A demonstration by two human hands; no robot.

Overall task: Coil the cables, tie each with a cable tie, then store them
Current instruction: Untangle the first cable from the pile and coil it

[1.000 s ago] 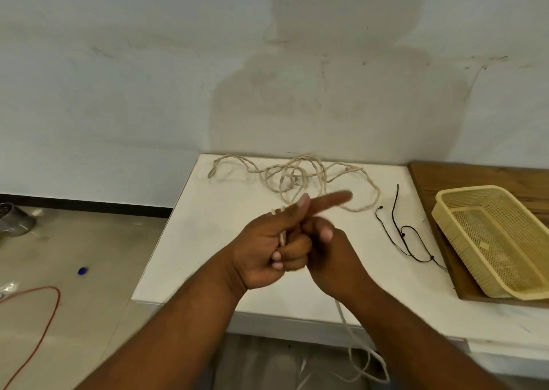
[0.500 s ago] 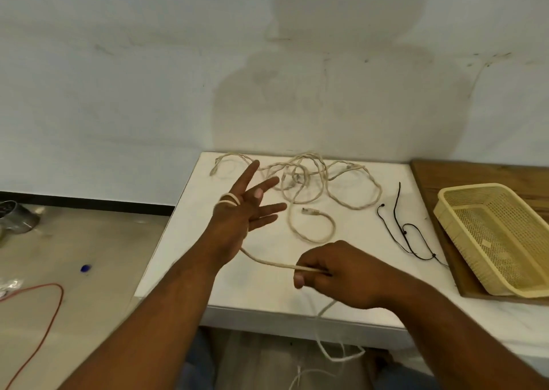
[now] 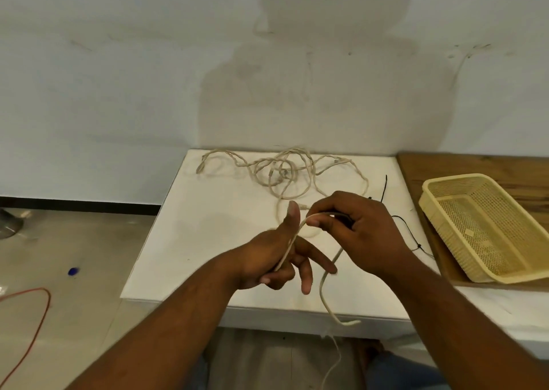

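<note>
Right hand (image 3: pixel 365 235) has carried the cable (image 3: pixel 321 288) up to the left hand (image 3: pixel 276 259).
Both grasp it; the strand slants down the left palm from the thumb.

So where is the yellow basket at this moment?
In the head view, the yellow mesh basket sits at the far right on the wooden board, beside the white table and just right of the black cable ties.

thin red wire (image 3: pixel 44 303) looped on grey floor (image 3: pixel 89 241) | small blue object (image 3: pixel 72 271) near it | brown wooden tabletop (image 3: pixel 475 166), right
</note>
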